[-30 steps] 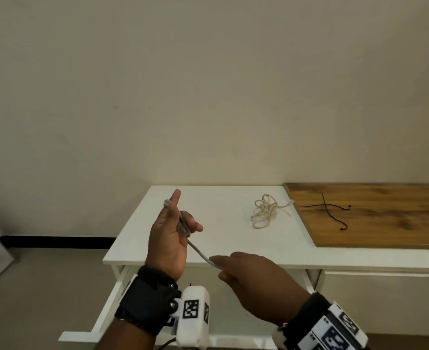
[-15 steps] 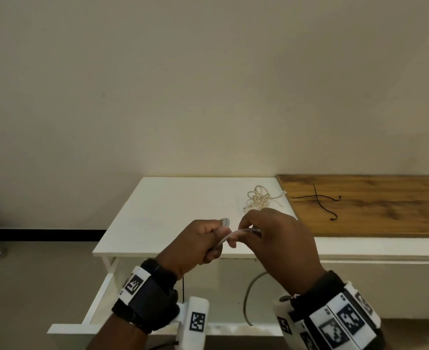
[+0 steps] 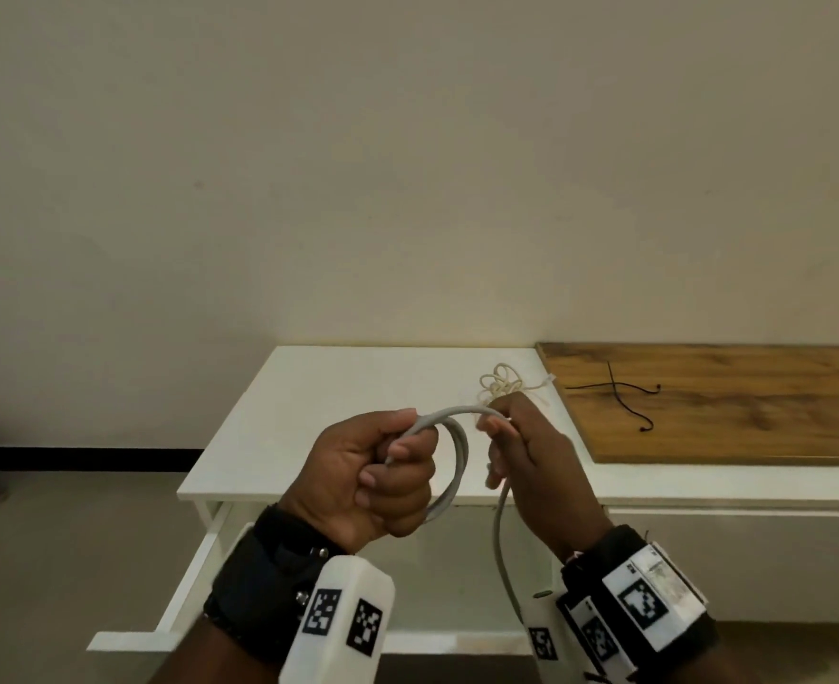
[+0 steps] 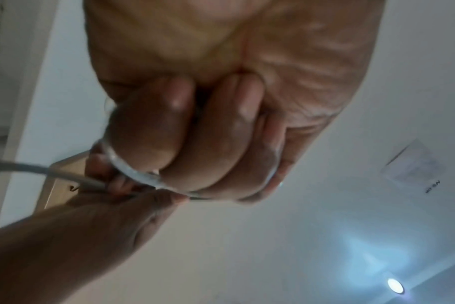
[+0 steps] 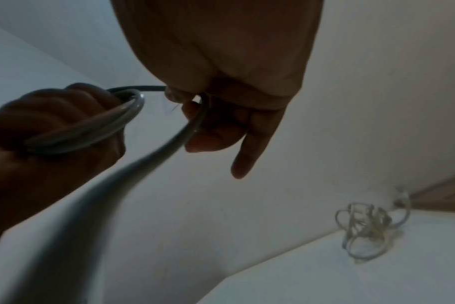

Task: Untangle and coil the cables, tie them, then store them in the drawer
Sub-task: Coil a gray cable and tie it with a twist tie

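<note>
A grey cable [image 3: 458, 451] runs between both hands in front of the white table's [image 3: 309, 412] near edge. My left hand [image 3: 373, 481] is a fist gripping one or two loops of it [image 5: 91, 127]. My right hand [image 3: 521, 446] pinches the same cable [image 5: 192, 121] just right of the loops, and the loose length hangs down toward the open drawer [image 3: 180, 599]. A tangled cream cable [image 3: 504, 382] lies on the table behind my right hand, also in the right wrist view [image 5: 369, 230]. In the left wrist view the cable [image 4: 133, 174] wraps round my curled fingers.
A wooden board [image 3: 733, 402] covers the right part of the surface, with a thin black wire tie [image 3: 620, 392] lying on it. A plain wall stands behind the table. The drawer front [image 3: 309, 641] juts out below my wrists.
The hands rose from the table edge and drew apart. A loop of grey cable now hangs from my left fist, where earlier only a short straight piece showed between the hands.
</note>
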Tool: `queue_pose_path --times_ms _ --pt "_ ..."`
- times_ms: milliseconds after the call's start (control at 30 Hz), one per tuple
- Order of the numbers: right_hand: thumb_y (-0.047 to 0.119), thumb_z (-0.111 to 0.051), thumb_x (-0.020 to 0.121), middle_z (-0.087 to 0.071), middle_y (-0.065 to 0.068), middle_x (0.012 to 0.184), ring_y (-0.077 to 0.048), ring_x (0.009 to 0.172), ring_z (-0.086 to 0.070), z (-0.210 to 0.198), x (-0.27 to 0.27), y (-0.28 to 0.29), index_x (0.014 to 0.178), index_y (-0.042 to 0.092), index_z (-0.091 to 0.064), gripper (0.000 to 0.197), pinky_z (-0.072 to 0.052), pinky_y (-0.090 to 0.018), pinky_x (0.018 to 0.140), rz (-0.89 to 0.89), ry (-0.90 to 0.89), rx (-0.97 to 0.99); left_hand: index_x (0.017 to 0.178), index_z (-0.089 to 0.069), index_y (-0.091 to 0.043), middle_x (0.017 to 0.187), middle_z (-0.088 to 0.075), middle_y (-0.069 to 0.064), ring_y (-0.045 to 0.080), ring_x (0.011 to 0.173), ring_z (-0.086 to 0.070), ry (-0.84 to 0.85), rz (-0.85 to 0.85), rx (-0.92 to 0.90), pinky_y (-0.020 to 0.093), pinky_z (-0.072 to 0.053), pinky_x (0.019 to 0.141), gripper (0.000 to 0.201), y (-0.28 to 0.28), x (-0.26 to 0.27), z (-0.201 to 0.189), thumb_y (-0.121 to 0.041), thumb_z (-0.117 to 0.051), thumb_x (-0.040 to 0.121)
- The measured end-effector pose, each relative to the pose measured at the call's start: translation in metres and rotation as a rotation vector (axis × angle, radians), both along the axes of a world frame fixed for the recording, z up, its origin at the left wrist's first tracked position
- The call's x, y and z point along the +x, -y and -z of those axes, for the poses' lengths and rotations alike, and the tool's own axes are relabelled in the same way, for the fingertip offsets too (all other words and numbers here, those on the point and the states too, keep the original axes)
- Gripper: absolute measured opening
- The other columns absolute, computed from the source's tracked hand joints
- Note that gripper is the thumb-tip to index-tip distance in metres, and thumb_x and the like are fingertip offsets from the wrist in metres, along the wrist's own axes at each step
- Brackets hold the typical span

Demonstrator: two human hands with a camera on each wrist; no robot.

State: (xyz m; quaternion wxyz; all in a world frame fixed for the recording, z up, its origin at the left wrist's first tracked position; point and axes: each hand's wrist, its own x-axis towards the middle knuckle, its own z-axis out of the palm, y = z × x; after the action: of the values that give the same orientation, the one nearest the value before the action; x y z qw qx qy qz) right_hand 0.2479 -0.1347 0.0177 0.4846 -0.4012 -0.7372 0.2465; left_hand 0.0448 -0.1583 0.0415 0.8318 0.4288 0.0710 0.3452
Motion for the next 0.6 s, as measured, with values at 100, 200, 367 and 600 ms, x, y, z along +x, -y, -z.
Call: queue_pose_path --times_ms 100,200,367,600 --pt "0.049 -0.045 0.097 -0.048 -0.005 0.065 -0.03 0.053 -0.052 0.003 -0.013 0.005 0.091 0.02 -0.051 0.031 -0.053 -0.038 0.05 -0.089 -0.189 -0.26 0.076 -0.049 -0.017 0.049 -0.031 -0.008 0.009 0.039 -0.022 0.15 -0.051 -0.032 0.026 -0.018 0.045 0.032 0.001 0.007 -0.001 -0.032 -0.039 0.102" --pt "0.042 -0.039 0.103 -0.047 -0.006 0.067 -0.028 0.054 -0.049 0.014 -0.022 0.011 0.097 0.021 -0.047 0.024 -0.051 -0.038 0.052 -0.114 0.013 -0.345 0.081 -0.051 -0.017 0.05 -0.03 -0.008 0.009 0.04 -0.023 0.324 -0.261 -0.049 0.026 -0.021 0.044 0.034 0.004 0.009 -0.009 -0.033 -0.033 0.105" --pt "0.037 -0.031 0.105 -0.066 -0.002 0.094 -0.031 0.078 -0.064 0.031 -0.041 0.028 0.118 0.025 -0.046 0.023 -0.044 -0.037 0.061 -0.048 0.789 0.107 0.106 -0.063 -0.011 0.052 -0.041 -0.007 0.006 0.04 -0.037 0.306 -0.895 -0.039 0.021 -0.036 0.043 0.04 0.001 -0.002 -0.016 -0.036 -0.032 0.106" --pt "0.032 -0.039 0.099 -0.066 0.0 0.097 -0.028 0.08 -0.063 0.015 -0.049 0.039 0.123 0.027 -0.053 0.028 -0.047 -0.036 0.063 -0.172 0.709 0.253 0.119 -0.062 -0.01 0.057 -0.051 0.0 0.021 0.063 -0.067 -0.091 -1.214 0.017 0.034 -0.054 0.071 0.042 -0.01 -0.021 0.015 -0.04 -0.036 0.104"
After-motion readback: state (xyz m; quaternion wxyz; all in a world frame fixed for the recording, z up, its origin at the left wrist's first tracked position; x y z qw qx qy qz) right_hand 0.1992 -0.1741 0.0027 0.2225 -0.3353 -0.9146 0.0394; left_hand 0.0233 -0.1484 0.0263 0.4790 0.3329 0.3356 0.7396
